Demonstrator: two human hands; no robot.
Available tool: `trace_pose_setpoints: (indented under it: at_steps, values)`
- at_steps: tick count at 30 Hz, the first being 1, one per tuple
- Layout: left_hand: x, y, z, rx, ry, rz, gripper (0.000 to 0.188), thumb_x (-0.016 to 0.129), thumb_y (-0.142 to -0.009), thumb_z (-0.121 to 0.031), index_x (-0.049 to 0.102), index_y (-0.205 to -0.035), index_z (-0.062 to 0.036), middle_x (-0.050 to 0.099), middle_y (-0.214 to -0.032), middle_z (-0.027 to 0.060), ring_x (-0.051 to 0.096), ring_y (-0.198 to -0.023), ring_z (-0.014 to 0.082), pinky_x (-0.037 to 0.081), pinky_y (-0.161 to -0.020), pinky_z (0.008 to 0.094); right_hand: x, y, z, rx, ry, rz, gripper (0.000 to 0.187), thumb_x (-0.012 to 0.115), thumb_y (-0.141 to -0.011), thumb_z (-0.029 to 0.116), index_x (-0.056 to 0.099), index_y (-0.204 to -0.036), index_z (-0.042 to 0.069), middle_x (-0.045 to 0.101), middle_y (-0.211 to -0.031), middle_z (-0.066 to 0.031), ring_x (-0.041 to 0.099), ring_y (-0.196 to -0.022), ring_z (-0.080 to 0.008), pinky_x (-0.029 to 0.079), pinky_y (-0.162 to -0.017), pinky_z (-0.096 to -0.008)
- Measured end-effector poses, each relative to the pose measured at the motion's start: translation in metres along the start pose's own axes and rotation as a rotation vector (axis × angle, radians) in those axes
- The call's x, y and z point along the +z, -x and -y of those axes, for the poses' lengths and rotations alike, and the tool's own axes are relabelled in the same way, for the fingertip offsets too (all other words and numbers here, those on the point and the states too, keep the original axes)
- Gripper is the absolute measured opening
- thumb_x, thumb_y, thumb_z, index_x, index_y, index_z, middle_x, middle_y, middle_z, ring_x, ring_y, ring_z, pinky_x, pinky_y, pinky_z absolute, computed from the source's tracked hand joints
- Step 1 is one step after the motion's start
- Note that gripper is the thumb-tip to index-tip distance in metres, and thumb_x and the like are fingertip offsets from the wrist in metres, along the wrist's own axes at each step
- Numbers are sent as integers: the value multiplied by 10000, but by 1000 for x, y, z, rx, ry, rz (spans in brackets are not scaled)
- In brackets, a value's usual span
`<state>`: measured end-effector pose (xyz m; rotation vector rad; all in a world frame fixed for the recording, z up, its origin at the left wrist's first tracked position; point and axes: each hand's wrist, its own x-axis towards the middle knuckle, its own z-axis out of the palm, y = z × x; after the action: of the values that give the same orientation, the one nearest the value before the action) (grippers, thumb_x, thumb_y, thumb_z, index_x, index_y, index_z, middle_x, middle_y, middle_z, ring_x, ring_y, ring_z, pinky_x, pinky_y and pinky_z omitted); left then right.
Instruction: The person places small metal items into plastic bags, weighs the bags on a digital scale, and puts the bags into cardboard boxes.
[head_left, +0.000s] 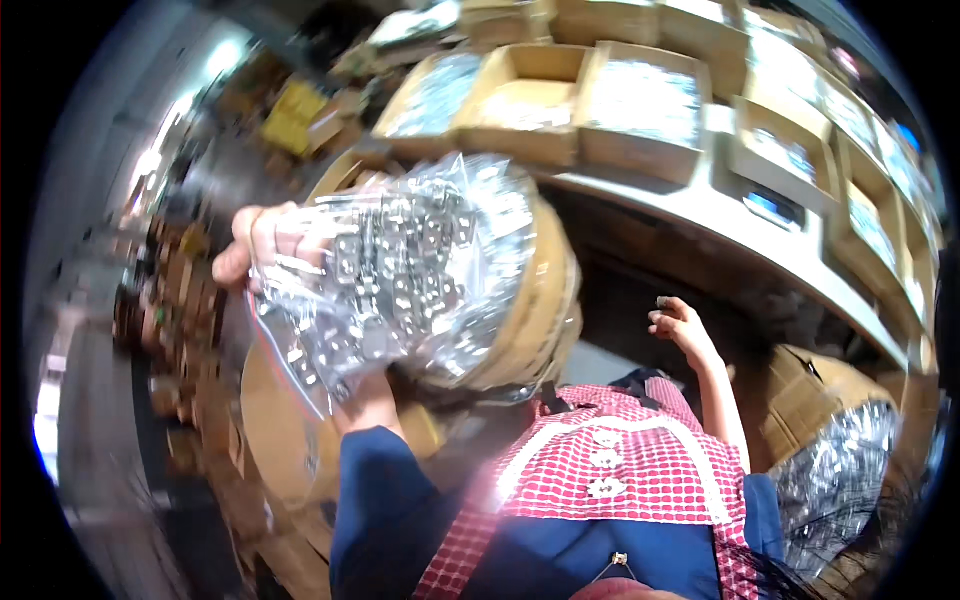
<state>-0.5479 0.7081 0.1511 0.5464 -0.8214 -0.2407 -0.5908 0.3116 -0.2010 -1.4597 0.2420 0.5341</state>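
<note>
My left hand is closed on a clear plastic bag full of small shiny metal parts, raised in front of me. The bag hides part of this hand and wrist. Just behind the bag is a round brown carton with clear plastic lining, whose contents are mostly hidden. My right hand is apart from the bag, low by the bench, with its fingers loosely bent and spread. A small greyish spot shows at one fingertip, too small to tell.
Across the far side curves a white bench bearing cardboard trays of bagged parts. At right stands a carton beside a clear plastic bag of shiny contents. Several brown boxes are piled at left, and a yellow box lies beyond.
</note>
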Motion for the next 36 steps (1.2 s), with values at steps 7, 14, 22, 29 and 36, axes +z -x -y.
trace_pose_setpoints:
  at_steps: [7, 14, 22, 29, 36]
  values:
    - [7, -96, 292, -229, 294, 348, 220, 529, -742, -72, 373, -588, -91, 454, -462, 42, 353, -381, 135, 395, -364, 301, -148, 99, 79, -398, -417, 306, 869, 726, -802, 378, 263, -1476, 84, 401, -1428, -194, 466, -1262, -295, 430, -1021, -436]
    - [28, -160, 459, -495, 641, 46, 186, 547, -768, -136, 419, -634, -125, 389, -484, -5, 405, -465, 107, 395, -426, 250, -184, 105, 103, -499, -866, 413, 651, 691, -818, 181, 392, -1364, -8, 550, -1247, -134, 570, -1121, -234, 489, -953, -379]
    - [-99, -251, 510, -686, 429, -247, 256, 494, -903, -201, 426, -671, -115, 437, -523, -39, 450, -437, 115, 434, -452, 278, -226, 49, 176, -572, -787, -90, 649, 764, -693, 98, 482, -1268, -3, 630, -1122, -110, 632, -1001, -223, 510, -913, -371]
    - [-143, -317, 522, -1085, 624, -399, 342, 527, -942, -241, 572, -1102, 58, 660, -1012, 173, 645, -923, 319, 518, -873, 440, -288, -14, 241, -555, -758, -329, 433, 700, -748, 61, 573, -1158, -4, 652, -1012, -84, 638, -912, -197, 516, -859, -337]
    - [-182, -314, 533, -1143, 113, -478, 250, 610, -885, -112, 563, -1103, 0, 652, -943, 119, 663, -805, 213, 585, -707, 384, -331, -43, 262, -425, -648, -409, 365, 659, -849, 178, 583, -1149, -16, 648, -1075, -92, 619, -969, -182, 474, -895, -326]
